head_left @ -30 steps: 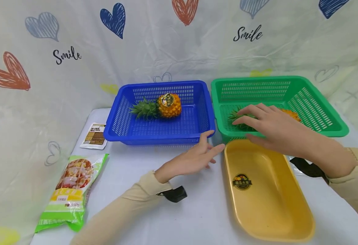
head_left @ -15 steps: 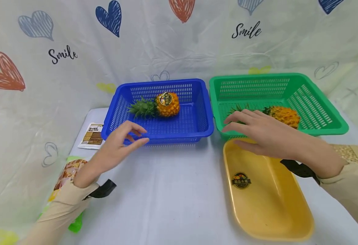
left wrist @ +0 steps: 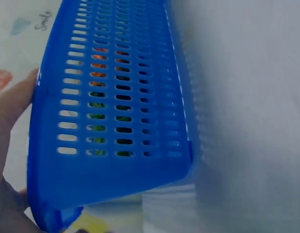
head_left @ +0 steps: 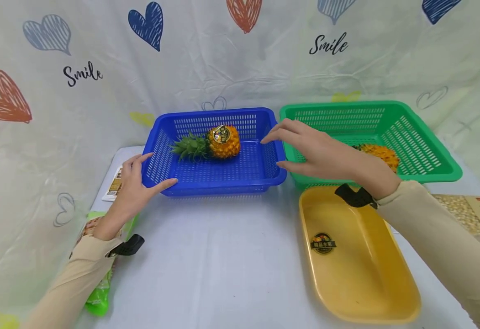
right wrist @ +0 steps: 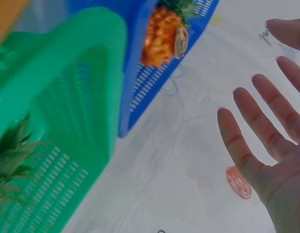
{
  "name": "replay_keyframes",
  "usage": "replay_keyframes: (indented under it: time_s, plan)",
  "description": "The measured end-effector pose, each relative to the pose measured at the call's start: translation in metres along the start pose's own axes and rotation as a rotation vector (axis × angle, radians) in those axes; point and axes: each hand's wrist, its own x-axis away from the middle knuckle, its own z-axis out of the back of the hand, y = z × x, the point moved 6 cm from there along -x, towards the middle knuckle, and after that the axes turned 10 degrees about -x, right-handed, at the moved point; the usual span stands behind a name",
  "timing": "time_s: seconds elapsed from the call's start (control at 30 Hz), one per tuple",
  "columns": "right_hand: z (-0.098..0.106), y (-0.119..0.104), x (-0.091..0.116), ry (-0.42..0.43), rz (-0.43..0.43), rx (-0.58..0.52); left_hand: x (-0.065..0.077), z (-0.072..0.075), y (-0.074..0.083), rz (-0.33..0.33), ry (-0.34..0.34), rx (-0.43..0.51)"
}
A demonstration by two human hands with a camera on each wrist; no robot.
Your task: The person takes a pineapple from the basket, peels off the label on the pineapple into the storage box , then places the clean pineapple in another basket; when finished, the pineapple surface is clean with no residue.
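The blue plastic basket stands at the back of the table, with a small pineapple lying on its side inside, leaves to the left. My left hand touches the basket's front left corner, its fingers at the left rim and its thumb stretched along the front. In the left wrist view, digits meet the rim beside the slotted wall. My right hand hovers by the basket's right end, fingers spread and holding nothing. It partly covers the green basket, where a second pineapple lies.
A yellow tub with a fruit sticker stands in front of the green basket. At the left lie a green food bag and a small white-and-brown packet, both partly hidden. A grainy packet lies at the right edge.
My left hand has swung from between the baskets to the blue basket's left corner. My right hand has left the green basket's pineapple and moved left and up.
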Motion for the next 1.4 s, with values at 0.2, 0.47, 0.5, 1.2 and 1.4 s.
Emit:
replay_keyframes:
  time_s: [0.2, 0.47, 0.5, 1.2, 1.4]
  plan:
    - [0.013, 0.005, -0.05, 0.045, -0.042, -0.084, -0.002, -0.004, -0.008, 0.078, -0.02, 0.082]
    - [0.003, 0.011, -0.1, 0.107, -0.003, -0.191, 0.0, -0.004, -0.011, 0.118, -0.02, 0.1]
    - [0.0, 0.013, -0.104, 0.101, -0.018, -0.198, 0.0, -0.004, -0.011, 0.117, -0.017, 0.099]
    - [-0.058, 0.097, -0.155, -0.078, -0.368, -0.218, -0.002, -0.013, -0.011, 0.121, -0.023, 0.13]
    - [-0.078, 0.109, -0.161, -0.149, -0.397, -0.243, 0.0, -0.009, -0.014, 0.135, -0.022, 0.111]
